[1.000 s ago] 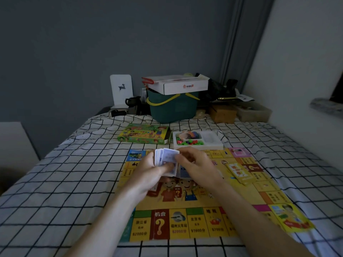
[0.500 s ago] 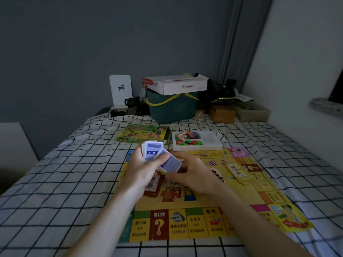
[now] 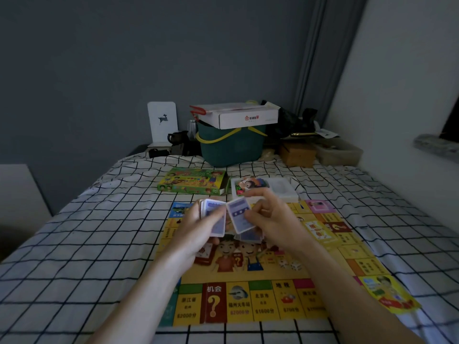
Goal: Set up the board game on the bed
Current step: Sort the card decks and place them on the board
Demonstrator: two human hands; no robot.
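the left hand (image 3: 198, 229) grips a thin stack of blue-backed paper cards (image 3: 215, 220) above the yellow game board (image 3: 248, 301) on the checked bed; right hand (image 3: 270, 219) fingers pinch one card (image 3: 239, 214). light, slick, bendable cards probably handle best by their edges.

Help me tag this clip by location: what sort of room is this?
Most likely a bedroom. The game board lies on a bed with a checked sheet, a curtain hangs in the corner, and household clutter, such as a green basket, sits at the bed's far end.
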